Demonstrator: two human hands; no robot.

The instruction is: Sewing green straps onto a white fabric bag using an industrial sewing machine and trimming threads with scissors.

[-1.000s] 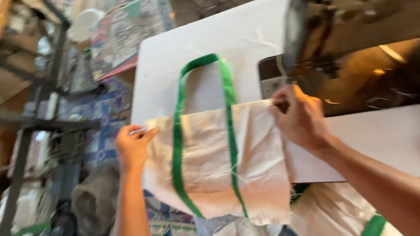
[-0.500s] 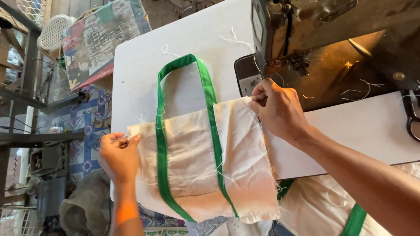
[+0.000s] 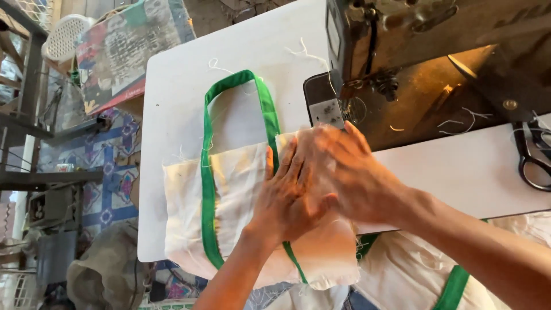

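Observation:
A cream cloth bag [image 3: 229,212] with a green strap handle [image 3: 235,80] lies flat on a white table [image 3: 178,97], its lower edge hanging over the near side. My left hand [image 3: 281,201] lies flat on the bag's middle, fingers spread. My right hand [image 3: 344,172] presses down on the bag's right part, overlapping the left hand, fingers spread. Both hands rest on the cloth without gripping it. A sewing machine [image 3: 425,63] stands just beyond the right hand.
Black scissors [image 3: 534,155] lie on the table at the far right. More cream cloth with green trim [image 3: 436,281] sits in my lap. A patterned floor mat [image 3: 109,172], metal frames and a white basket [image 3: 63,37] are at the left.
Both hands let go of the bag's upper corners and moved together onto its middle, pressing it flat. The bag now lies on the table instead of being held stretched.

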